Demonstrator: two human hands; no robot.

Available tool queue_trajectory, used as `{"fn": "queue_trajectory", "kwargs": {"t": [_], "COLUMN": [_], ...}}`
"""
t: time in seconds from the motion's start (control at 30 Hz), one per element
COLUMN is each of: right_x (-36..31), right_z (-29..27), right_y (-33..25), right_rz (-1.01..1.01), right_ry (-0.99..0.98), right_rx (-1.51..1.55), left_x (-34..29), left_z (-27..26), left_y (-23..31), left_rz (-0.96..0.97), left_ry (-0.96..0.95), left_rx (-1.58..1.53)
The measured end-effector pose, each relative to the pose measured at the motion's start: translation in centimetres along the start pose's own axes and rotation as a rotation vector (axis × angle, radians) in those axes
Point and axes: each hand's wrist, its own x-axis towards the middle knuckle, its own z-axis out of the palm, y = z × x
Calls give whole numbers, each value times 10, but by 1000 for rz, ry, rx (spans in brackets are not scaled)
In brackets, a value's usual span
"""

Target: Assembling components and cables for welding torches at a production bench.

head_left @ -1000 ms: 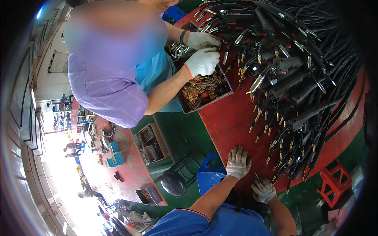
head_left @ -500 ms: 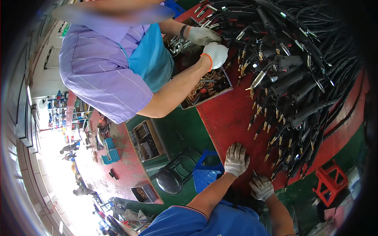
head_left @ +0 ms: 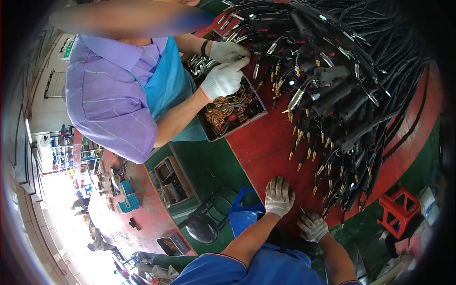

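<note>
My left hand (head_left: 279, 195), in a whitish work glove, lies flat on the red table (head_left: 251, 147) with its fingers stretched out. It holds nothing. At the table's near edge my right hand (head_left: 312, 227), gloved too, has its fingers curled. A thin metal piece (head_left: 302, 210) sticks out past them; its kind is too small to make out. Beyond my hands lies a large heap of black cables with black handles (head_left: 335, 102) and brass or silvery tips (head_left: 320, 169). The nearest tips are a little to the right of my left hand.
Across the table, a co-worker in a purple shirt (head_left: 109, 95) and blue apron works with gloved hands (head_left: 222, 80) over a box of small copper-coloured parts (head_left: 259, 114). A black round stool (head_left: 202, 228) and blue stool (head_left: 244, 221) stand left; a red stool (head_left: 400, 209) stands right.
The co-worker's nearer hand has drawn back left, toward the other hand, uncovering more of the parts box. The whole view has shifted slightly. My hands keep their poses.
</note>
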Motion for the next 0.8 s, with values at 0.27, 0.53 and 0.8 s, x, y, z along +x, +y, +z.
{"fn": "queue_trajectory", "kwargs": {"t": [0.27, 0.53, 0.8], "right_x": [3, -1, 2], "right_z": [-2, 3, -3], "right_y": [1, 3, 3], "right_rz": [-9, -1, -3], "right_ry": [-23, -22, -34], "right_rx": [12, 12, -13], "left_x": [-1, 0, 0], "left_z": [1, 3, 4], "left_y": [-1, 0, 0], "left_rz": [-5, -3, 1], "left_ry": [-12, 0, 9], "left_rx": [-4, 9, 14]}}
